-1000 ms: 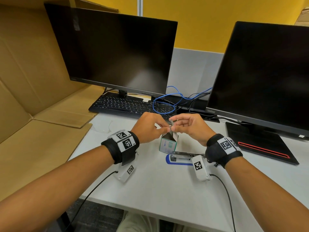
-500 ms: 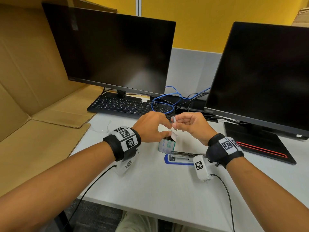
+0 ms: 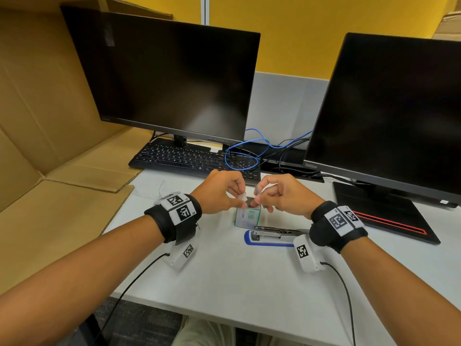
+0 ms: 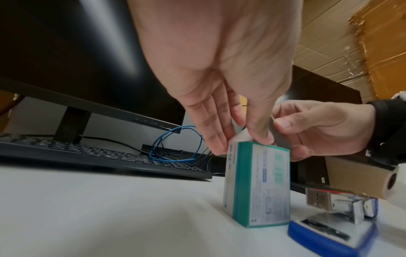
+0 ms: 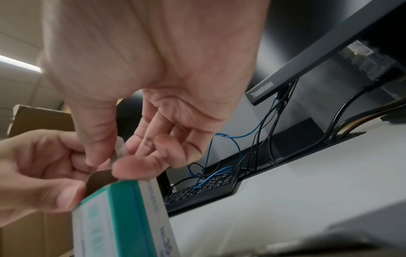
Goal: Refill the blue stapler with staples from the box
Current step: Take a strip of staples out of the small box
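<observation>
A small teal and white staple box [image 3: 247, 216] stands upright on the white desk [image 3: 224, 283], its top flap [image 3: 243, 197] open. My left hand [image 3: 241, 199] pinches that flap; in the left wrist view its fingers [image 4: 219, 137] rest on the box [image 4: 257, 184] top. My right hand [image 3: 259, 199] pinches a grey strip of staples [image 3: 257, 192] just above the box mouth, between thumb and forefinger [image 5: 136, 168]. The blue stapler [image 3: 270, 236] lies opened just in front of the box, its metal channel facing up, partly hidden by my right wrist.
A black keyboard [image 3: 189, 158] and a loop of blue cable [image 3: 239, 156] lie behind the hands. Two dark monitors [image 3: 174, 78] stand at the back. A black pad with a red line [image 3: 389, 216] is on the right, flattened cardboard [image 3: 62, 201] on the left.
My right hand has drawn the staple strip up out of the box. The left hand has shifted its pinch onto the box flap.
</observation>
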Demonstrator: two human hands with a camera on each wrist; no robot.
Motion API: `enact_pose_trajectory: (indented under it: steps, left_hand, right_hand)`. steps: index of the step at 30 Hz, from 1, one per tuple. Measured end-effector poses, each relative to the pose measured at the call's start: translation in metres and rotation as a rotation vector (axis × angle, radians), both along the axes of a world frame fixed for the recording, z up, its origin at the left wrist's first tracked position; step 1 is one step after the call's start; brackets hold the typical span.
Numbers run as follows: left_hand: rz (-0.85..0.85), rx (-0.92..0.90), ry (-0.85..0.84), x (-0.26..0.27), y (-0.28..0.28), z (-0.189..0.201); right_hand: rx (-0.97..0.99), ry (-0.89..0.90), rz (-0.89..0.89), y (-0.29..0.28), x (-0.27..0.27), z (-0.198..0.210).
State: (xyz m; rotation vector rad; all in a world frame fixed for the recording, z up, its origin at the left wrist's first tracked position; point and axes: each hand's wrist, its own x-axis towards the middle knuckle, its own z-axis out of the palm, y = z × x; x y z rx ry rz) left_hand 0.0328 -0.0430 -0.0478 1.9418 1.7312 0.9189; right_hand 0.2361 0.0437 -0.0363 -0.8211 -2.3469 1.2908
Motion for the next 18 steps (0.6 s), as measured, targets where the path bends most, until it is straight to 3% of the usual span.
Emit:
enact_pose_trajectory:
  steps: [11,18]
  left_hand:
    - [0.044,0.010,0.225,-0.004,0.002,-0.003]
    - [0.122,0.040,0.363,-0.011,0.014,0.003]
  right_hand:
    - [0.125,0.079,-0.067,0.008,0.003,0.001]
    - [0.337,-0.247,0.018,0.008,0.008,-0.002]
